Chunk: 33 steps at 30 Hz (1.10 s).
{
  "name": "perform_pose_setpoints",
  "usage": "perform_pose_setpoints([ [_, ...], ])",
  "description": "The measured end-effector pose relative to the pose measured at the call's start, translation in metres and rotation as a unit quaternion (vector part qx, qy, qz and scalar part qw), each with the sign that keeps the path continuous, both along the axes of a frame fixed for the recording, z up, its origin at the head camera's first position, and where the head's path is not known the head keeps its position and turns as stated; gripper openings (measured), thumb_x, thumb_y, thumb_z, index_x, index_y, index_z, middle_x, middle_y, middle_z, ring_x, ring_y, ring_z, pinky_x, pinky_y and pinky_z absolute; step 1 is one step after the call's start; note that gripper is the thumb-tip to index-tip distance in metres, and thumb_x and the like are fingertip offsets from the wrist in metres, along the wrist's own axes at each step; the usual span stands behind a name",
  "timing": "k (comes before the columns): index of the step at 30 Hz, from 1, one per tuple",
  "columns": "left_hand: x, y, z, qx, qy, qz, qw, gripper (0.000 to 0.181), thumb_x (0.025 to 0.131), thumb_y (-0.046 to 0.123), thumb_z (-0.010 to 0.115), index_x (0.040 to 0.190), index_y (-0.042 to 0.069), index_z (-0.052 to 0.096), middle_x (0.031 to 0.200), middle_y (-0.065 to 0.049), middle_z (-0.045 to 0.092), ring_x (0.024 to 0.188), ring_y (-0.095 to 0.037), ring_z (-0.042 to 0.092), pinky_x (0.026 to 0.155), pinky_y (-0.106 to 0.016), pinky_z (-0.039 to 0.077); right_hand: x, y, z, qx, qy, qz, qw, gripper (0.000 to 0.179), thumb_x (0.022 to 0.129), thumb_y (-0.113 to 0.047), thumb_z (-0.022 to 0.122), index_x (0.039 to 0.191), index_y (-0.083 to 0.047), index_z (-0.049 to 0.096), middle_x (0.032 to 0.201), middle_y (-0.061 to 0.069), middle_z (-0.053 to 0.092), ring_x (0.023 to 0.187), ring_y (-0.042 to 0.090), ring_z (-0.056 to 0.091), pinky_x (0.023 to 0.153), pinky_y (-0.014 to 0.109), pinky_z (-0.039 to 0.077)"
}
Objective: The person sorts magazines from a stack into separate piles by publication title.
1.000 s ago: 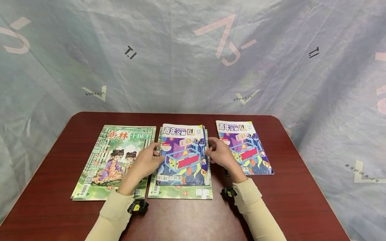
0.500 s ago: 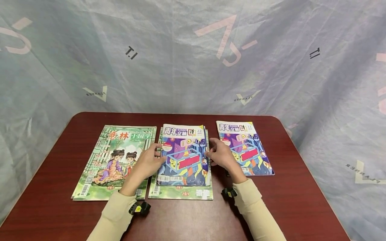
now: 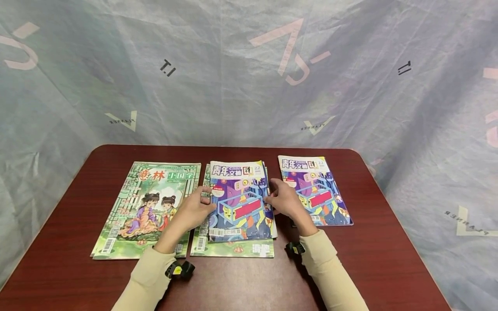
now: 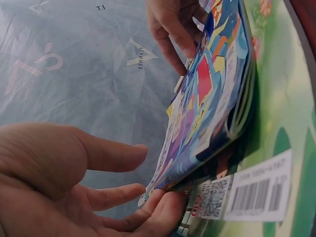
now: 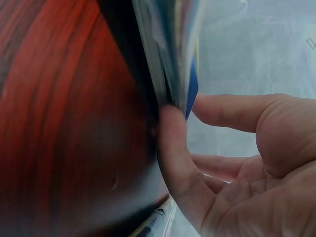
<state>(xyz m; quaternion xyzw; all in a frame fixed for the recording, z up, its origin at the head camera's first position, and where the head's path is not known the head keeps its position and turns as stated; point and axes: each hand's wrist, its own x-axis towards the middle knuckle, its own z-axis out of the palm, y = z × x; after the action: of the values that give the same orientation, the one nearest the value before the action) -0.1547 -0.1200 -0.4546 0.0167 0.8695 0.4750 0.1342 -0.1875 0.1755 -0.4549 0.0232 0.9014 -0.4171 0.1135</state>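
A purple-and-blue magazine (image 3: 241,203) lies on a small stack in the middle, over a larger green magazine (image 3: 229,249). My left hand (image 3: 196,207) is at its left edge; in the left wrist view the fingertips touch the spine side while the thumb (image 4: 118,157) stands off the cover. At the opposite edge my right hand (image 3: 284,196) pinches the magazine, thumb (image 5: 224,109) against the cover and a finger against the page edges. The pages fan slightly at the lower right corner, and another magazine's edge peeks out beneath.
Green magazines (image 3: 148,211) lie stacked, slightly offset, on the left. Another purple magazine (image 3: 315,192) lies to the right, near my right wrist. All rest on a dark red wooden table (image 3: 373,259), with a grey printed curtain (image 3: 221,77) behind.
The top purple magazine has shifted slightly to the right and towards me, showing more of what lies under its left side. My left hand has followed it a little; the right has hardly moved.
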Motion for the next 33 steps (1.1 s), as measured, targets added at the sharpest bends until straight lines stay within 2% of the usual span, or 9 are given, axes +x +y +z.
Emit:
perform_pose_setpoints([
  [3, 0.0, 0.0, 0.0, 0.012, -0.008, 0.001, 0.9999, 0.057, 0.108, 0.011, 0.07, 0.16, 0.002, 0.05, 0.137, -0.026, 0.068, 0.12, -0.04, 0.071, 0.089, -0.047, 0.063, 0.0, 0.001, 0.002, -0.008, -0.003, -0.001, 1.0, 0.076, 0.103, -0.005, 0.077, 0.169, 0.002, 0.04, 0.099, 0.017, 0.068, 0.081, 0.026, 0.074, 0.065, 0.041, 0.068],
  [7, 0.0, 0.0, 0.0, 0.03, -0.019, -0.007, 0.9993, 0.059, 0.106, 0.004, 0.069, 0.161, 0.002, 0.049, 0.139, -0.027, 0.065, 0.118, -0.038, 0.07, 0.079, -0.039, 0.061, -0.001, 0.003, 0.003, -0.012, -0.007, 0.001, 0.9999, 0.074, 0.104, -0.005, 0.076, 0.169, 0.002, 0.04, 0.1, 0.018, 0.069, 0.082, 0.027, 0.074, 0.066, 0.042, 0.068],
  [11, -0.002, 0.0, -0.002, 0.033, -0.015, -0.016, 0.9992, 0.058, 0.104, -0.001, 0.068, 0.159, 0.002, 0.051, 0.137, -0.026, 0.064, 0.119, -0.039, 0.07, 0.073, -0.035, 0.059, -0.002, 0.004, 0.005, -0.013, -0.01, 0.0, 0.9999, 0.074, 0.104, -0.005, 0.076, 0.169, 0.0, 0.04, 0.102, 0.018, 0.068, 0.083, 0.027, 0.074, 0.066, 0.042, 0.068],
  [17, -0.002, -0.003, -0.004, 0.028, -0.014, -0.012, 0.9995, 0.055, 0.102, -0.001, 0.07, 0.155, 0.003, 0.056, 0.136, -0.025, 0.065, 0.117, -0.038, 0.072, 0.074, -0.036, 0.061, -0.003, 0.006, 0.008, -0.039, -0.011, -0.001, 0.9992, 0.074, 0.104, -0.003, 0.075, 0.17, 0.0, 0.039, 0.101, 0.019, 0.068, 0.085, 0.027, 0.075, 0.067, 0.043, 0.068],
  [24, -0.003, -0.004, -0.004, 0.031, -0.007, -0.009, 0.9994, 0.054, 0.099, -0.002, 0.072, 0.152, 0.002, 0.06, 0.125, -0.023, 0.072, 0.1, -0.028, 0.075, 0.071, -0.035, 0.059, -0.002, 0.007, 0.01, -0.063, -0.012, 0.007, 0.9979, 0.071, 0.103, 0.003, 0.07, 0.168, -0.001, 0.042, 0.097, 0.017, 0.066, 0.086, 0.027, 0.073, 0.066, 0.043, 0.068],
  [33, -0.004, -0.001, -0.006, 0.017, -0.006, -0.009, 0.9998, 0.056, 0.096, -0.005, 0.068, 0.15, 0.004, 0.062, 0.119, -0.017, 0.071, 0.093, -0.023, 0.071, 0.069, -0.034, 0.055, -0.002, 0.01, 0.01, -0.081, -0.013, 0.016, 0.9965, 0.067, 0.102, 0.008, 0.066, 0.165, 0.0, 0.046, 0.093, 0.014, 0.062, 0.08, 0.023, 0.066, 0.063, 0.042, 0.067],
])
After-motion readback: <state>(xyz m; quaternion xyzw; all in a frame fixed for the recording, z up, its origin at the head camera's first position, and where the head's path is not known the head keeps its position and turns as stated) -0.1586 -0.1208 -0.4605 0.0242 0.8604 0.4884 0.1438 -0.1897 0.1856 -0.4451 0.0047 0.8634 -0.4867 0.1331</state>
